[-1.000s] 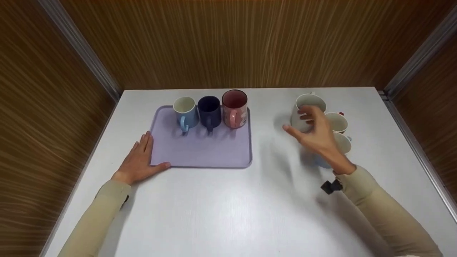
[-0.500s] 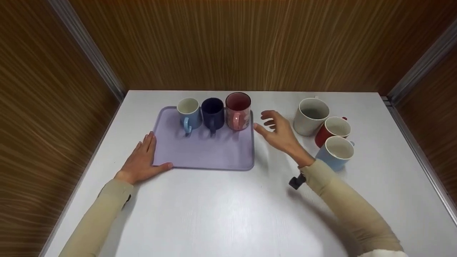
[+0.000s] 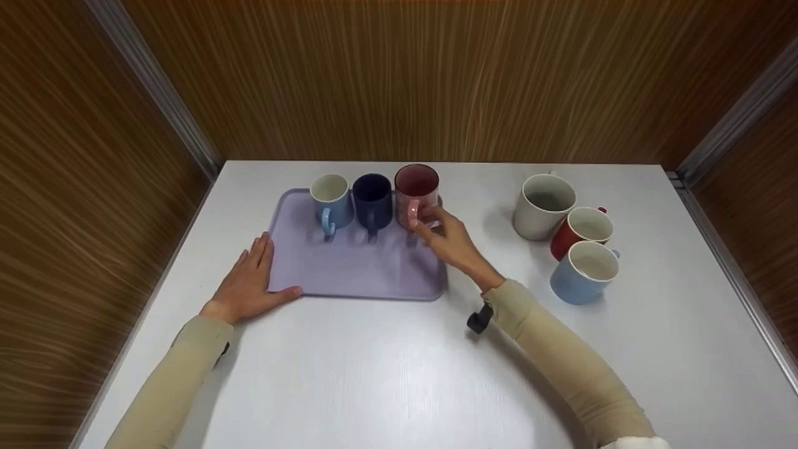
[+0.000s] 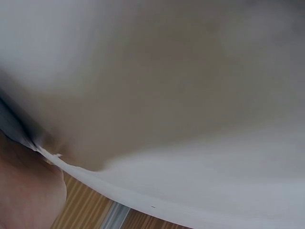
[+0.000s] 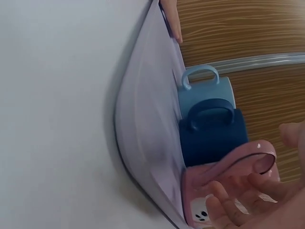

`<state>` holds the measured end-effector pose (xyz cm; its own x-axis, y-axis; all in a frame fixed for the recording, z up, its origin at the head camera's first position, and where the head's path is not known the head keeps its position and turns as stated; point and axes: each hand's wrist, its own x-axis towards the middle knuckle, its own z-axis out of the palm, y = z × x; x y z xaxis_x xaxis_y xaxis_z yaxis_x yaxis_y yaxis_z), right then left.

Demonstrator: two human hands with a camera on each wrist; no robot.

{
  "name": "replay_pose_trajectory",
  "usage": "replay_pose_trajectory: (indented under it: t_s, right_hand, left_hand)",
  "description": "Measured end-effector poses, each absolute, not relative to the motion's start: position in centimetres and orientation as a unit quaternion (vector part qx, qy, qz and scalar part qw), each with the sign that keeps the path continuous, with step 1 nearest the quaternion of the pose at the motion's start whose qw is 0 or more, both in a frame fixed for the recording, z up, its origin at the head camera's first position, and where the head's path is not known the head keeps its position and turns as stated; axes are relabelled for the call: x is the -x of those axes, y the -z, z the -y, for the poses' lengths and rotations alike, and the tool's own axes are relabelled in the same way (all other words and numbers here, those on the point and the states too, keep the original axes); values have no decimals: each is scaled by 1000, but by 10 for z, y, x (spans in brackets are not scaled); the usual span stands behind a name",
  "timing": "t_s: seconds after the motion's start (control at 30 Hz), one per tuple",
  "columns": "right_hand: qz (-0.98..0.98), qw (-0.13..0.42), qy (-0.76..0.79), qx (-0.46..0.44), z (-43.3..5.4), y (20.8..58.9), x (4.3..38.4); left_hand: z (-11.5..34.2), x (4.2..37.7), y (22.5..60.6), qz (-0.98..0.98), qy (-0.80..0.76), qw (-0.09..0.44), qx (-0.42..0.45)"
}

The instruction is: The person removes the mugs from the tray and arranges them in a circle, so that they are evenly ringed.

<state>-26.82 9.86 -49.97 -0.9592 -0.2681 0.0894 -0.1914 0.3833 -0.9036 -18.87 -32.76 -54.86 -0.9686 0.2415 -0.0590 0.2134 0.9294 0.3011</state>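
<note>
The fingers of my right hand [image 3: 454, 240] are beside the pink mug [image 3: 416, 181], close to its handle. In the right wrist view the fingers lie along the side of the pink mug, and the thumb stands apart from the handle. This mug stands upright at the back right of the lilac tray [image 3: 349, 268], next to a navy mug [image 3: 373, 202] and a light blue mug with a pale inside [image 3: 333, 209]. All three handles face me. My left hand [image 3: 246, 284] rests flat, fingers straight, against the tray's left edge and front corner.
Right of the tray stand a large white mug [image 3: 530, 215], a red mug [image 3: 564, 240] and another light blue mug [image 3: 573, 284] on the white table [image 3: 374, 362]. Wood-grained panels [image 3: 399, 81] enclose the back and sides. The left wrist view is mostly blurred.
My right hand has moved left from the white mug, across the table, to the pink mug on the tray. My left hand keeps its place at the tray's edge.
</note>
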Motion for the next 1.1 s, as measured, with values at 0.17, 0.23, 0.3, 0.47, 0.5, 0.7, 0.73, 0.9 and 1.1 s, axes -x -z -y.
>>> replay_pose_trajectory:
  t_s: [0.17,0.23,0.3,0.47,0.5,0.7,0.73,0.9,1.1]
  right_hand:
    - [-819,34,556,137,-86,507,269]
    - [-811,35,568,136,-82,508,269]
    - [-796,42,589,132,-78,508,269]
    - [-741,72,657,115,-67,510,269]
    - [-728,79,672,110,-64,510,269]
    - [-688,93,716,73,-57,509,269]
    - [-690,91,715,69,-57,509,268]
    - [-700,74,707,65,-57,509,267]
    - [-711,47,699,57,-61,510,267]
  left_hand:
    - [328,189,549,-981,-146,50,-114]
    - [329,189,549,-982,-145,49,-115]
    - [329,189,549,-981,-146,50,-115]
    - [329,189,551,-981,-146,58,-110]
    - [329,190,551,-981,-146,59,-111]
    - [328,189,550,-982,-142,47,-114]
    - [328,190,550,-982,-141,47,-114]
    - [328,191,551,-983,-139,55,-110]
    - [329,191,550,-983,-136,63,-109]
